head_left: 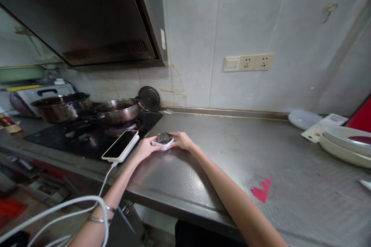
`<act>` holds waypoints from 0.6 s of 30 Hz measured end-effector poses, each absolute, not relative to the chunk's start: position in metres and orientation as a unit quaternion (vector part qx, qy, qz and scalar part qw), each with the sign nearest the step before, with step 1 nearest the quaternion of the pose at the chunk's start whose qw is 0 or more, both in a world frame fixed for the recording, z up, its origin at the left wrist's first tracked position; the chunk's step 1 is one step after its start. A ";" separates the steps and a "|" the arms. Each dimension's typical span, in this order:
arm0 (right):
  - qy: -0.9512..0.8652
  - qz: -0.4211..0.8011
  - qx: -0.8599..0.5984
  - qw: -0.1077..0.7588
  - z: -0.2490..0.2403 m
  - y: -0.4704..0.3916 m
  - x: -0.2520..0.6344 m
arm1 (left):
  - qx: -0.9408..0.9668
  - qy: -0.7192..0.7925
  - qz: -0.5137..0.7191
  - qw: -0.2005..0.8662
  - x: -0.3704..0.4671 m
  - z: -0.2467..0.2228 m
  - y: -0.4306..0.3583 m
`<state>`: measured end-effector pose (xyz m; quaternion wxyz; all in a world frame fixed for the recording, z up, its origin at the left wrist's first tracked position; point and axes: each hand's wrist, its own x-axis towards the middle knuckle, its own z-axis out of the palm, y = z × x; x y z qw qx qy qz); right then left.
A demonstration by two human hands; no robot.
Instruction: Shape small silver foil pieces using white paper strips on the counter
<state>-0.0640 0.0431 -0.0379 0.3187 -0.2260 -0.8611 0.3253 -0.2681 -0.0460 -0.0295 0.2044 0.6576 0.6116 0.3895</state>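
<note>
Between my hands is a small white container with a dark, glossy top (164, 139); its exact kind is too small to tell. My left hand (146, 148) grips its left side, fingers at the back edge and thumb near the front. On the opposite side my right hand (182, 141) holds it the same way, with fingers curled in. The container is on or just above the steel counter (203, 170). Close to my left hand, a phone (121, 144) lies on a white block with a white cable (106, 179) plugged in.
On the black gas stove (87, 139) at left stand a large pot (63, 108) and a smaller pan (120, 112). A round dark lid (150, 98) leans on the wall. Stacked plates (344, 150) sit at right. The range hood (87, 15) overhangs the stove.
</note>
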 end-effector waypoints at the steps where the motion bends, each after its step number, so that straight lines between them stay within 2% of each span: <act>1: -0.861 0.321 -0.225 0.324 -0.034 0.042 -0.057 | 0.659 0.608 0.393 0.202 -0.262 -0.026 -0.045; 9: -0.845 0.266 -0.293 0.358 -0.010 0.034 0.040 | 0.716 0.543 0.384 0.214 -0.177 -0.004 -0.022; 18: -0.822 0.233 -0.386 0.347 -0.011 0.016 0.158 | 0.767 0.452 0.358 0.283 -0.064 -0.015 0.006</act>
